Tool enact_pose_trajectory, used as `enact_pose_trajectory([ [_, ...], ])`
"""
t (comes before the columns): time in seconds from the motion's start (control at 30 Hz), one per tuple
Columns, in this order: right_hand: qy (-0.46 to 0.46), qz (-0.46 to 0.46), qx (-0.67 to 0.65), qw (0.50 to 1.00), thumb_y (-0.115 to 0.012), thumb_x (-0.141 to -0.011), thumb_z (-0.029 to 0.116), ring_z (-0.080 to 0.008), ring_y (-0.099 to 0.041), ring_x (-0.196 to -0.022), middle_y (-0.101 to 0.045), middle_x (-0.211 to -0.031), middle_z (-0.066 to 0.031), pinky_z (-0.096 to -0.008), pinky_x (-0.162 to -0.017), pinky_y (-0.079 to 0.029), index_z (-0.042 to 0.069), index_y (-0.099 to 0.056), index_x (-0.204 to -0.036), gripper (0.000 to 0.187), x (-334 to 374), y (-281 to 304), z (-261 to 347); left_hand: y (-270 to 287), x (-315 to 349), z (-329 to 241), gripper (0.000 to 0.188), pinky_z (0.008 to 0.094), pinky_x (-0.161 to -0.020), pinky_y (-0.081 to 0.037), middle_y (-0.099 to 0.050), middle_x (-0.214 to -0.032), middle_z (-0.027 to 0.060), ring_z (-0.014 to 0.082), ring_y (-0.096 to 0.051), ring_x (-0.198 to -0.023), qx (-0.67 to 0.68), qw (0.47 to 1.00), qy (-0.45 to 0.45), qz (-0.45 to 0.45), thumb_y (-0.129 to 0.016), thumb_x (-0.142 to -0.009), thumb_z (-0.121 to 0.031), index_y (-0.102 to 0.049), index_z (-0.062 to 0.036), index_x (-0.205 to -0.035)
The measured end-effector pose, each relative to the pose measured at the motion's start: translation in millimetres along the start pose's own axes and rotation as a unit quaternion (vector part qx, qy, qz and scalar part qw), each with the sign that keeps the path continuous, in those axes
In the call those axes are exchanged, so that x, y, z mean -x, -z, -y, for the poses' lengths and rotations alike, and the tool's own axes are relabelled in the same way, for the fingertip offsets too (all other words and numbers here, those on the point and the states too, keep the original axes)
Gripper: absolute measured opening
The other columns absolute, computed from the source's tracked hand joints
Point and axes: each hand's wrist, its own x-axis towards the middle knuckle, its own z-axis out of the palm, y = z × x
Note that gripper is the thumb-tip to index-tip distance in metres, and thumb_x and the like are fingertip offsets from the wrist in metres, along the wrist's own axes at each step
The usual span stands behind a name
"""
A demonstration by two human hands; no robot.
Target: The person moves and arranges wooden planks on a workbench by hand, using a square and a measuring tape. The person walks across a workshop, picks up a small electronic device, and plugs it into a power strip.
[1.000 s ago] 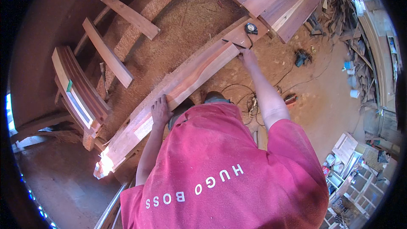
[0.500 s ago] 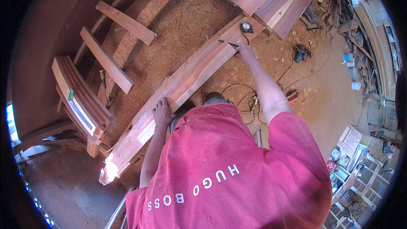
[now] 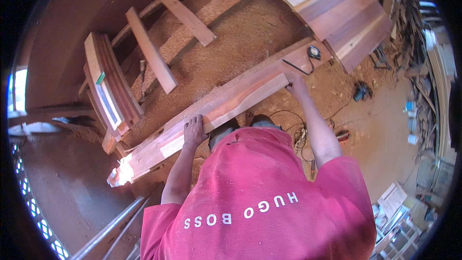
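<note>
A reddish-brown wooden board [image 3: 245, 99] with paler streaks lies lengthwise on a long plank bench [image 3: 226, 89]. My left hand [image 3: 194, 131] is closed over the board left of its middle, fingers bent across its top. At the board's right end, my right hand [image 3: 297, 86] grips the end; some of its fingers are hidden. Just beyond that hand, a thin dark stick like a pencil [image 3: 295, 66] rests on the bench. Beside it sits a black tape measure [image 3: 314, 52] with a dark strap.
Joined wooden panels [image 3: 337, 14] lie at the far right. Two loose planks [image 3: 151, 50] and a stack of curved strips [image 3: 110, 82] stand beyond the bench at left, over sawdust. A power tool [image 3: 362, 91] and cables lie on the floor at right. Bright light strikes the bench's left end.
The view has turned and shifted. Against the tape measure, the board's right end and my right hand have moved left, away from the pencil-like stick. My left hand remains on the board.
</note>
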Motion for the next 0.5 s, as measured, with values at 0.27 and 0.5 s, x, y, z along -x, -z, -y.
enact_pose_trajectory([
  [0.27,0.069,-0.026,-0.074,0.995,-0.075,-0.077,0.005,-0.0368,-0.07,-0.088,-0.071,-0.093,-0.0206,-0.0423,-0.076,-0.056,0.003,-0.072,-0.103,0.026,18,-40,37,-7,30,53,0.088,0.0475,-0.096,-0.045,-0.059,-0.119,0.0143,0.0329,-0.058,-0.113,0.006,1.0,0.011,0.0,-0.089,-0.059,-0.033,-0.045,-0.01,-0.133],
  [0.5,0.012,-0.039,-0.144,0.989,-0.071,-0.084,0.008,-0.0355,-0.068,-0.098,-0.07,-0.105,-0.0223,-0.0412,-0.084,-0.053,-0.001,-0.065,-0.117,0.035,46,-45,39,21,5,77,0.092,0.0509,-0.107,-0.04,-0.054,-0.135,0.022,0.0392,-0.049,-0.13,0.147,0.988,0.025,0.032,-0.073,-0.079,-0.061,-0.038,-0.0057,-0.144],
])
